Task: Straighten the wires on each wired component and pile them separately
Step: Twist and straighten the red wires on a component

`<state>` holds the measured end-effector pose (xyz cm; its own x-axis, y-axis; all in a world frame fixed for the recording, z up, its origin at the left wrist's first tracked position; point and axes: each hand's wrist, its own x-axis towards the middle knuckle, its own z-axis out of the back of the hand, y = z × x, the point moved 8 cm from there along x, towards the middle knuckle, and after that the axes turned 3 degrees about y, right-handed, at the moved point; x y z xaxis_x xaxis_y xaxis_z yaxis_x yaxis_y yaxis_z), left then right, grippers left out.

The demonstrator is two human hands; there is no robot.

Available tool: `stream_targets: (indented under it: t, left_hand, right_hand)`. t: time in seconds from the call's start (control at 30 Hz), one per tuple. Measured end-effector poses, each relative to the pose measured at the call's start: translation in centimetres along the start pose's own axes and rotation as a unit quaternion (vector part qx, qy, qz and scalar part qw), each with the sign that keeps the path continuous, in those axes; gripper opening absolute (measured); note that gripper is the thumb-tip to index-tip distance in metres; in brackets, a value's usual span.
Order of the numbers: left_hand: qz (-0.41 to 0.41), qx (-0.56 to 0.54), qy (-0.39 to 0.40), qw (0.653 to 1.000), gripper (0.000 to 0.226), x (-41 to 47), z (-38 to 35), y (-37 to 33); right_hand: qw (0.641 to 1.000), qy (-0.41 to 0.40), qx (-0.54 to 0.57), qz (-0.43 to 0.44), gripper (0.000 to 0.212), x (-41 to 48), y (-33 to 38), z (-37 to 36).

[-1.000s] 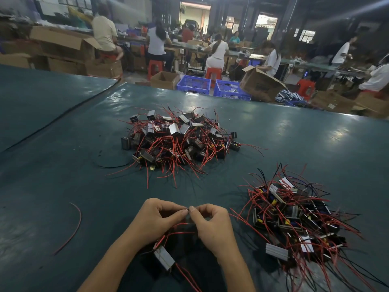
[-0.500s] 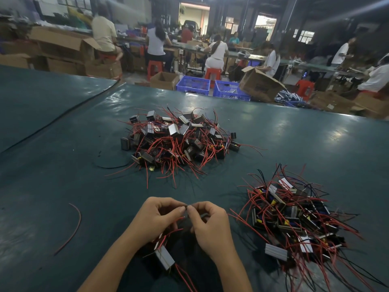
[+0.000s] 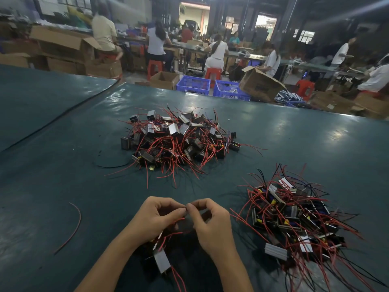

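Hands are both engaged on the near side of the centre pile point(image 3: 179, 140), well apart from it, above the green worktop point(image 3: 63, 165). I note the left hand point(image 3: 155, 218) and the right hand point(image 3: 210, 226) with fingers curled and thumb and forefinger tips meeting, both pinching a thin red wire point(image 3: 180, 219) between them. This wire runs down to a wired component point(image 3: 162, 261), a small silver-faced block further toward me from the centre pile, below the wrists. I cannot tell whether the block rests on the worktop or hangs from its leads. The centre pile itself is a heap of similar blocks with red leads spreading out at its near edge. A second pile point(image 3: 294, 216), with red and black leads tangled, lies to the near right of the centre pile, apart from it. A loose red wire point(image 3: 73, 226) lies curved on the worktop to the near left of the centre pile, and a black wire loop point(image 3: 111, 165) lies just beside its left edge. Beyond the centre pile, past the worktop, stand blue crates point(image 3: 193, 85) and a tilted open cardboard box point(image 3: 259, 85).
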<state>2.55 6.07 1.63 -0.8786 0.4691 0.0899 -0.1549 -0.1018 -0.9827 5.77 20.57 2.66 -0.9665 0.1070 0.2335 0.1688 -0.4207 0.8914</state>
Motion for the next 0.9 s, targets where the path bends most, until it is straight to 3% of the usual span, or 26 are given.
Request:
stream_targets:
  t: [0.2, 0.5, 0.7, 0.9]
  left_hand:
    - [-0.002, 0.017, -0.001, 1.000, 0.005, 0.2, 0.1, 0.1]
    - [-0.004, 0.026, -0.018, 0.999, 0.009, 0.2, 0.4, 0.2]
    - [-0.058, 0.147, -0.043, 0.986, 0.018, -0.2, 0.3, -1.0]
    - [-0.175, 0.286, -0.022, 0.942, 0.004, -0.8, -0.7, -3.3]
  right_hand:
    - [0.998, 0.010, 0.032, -0.047, 0.010, 0.0, -0.6, -0.3]
    - [0.999, 0.006, 0.014, -0.042, 0.018, 0.1, -0.2, -0.1]
    - [0.993, 0.044, 0.019, -0.110, 0.023, 0.2, -1.0, -0.5]
    - [0.970, 0.057, 0.053, -0.230, 0.032, -0.6, -2.9, -1.1]
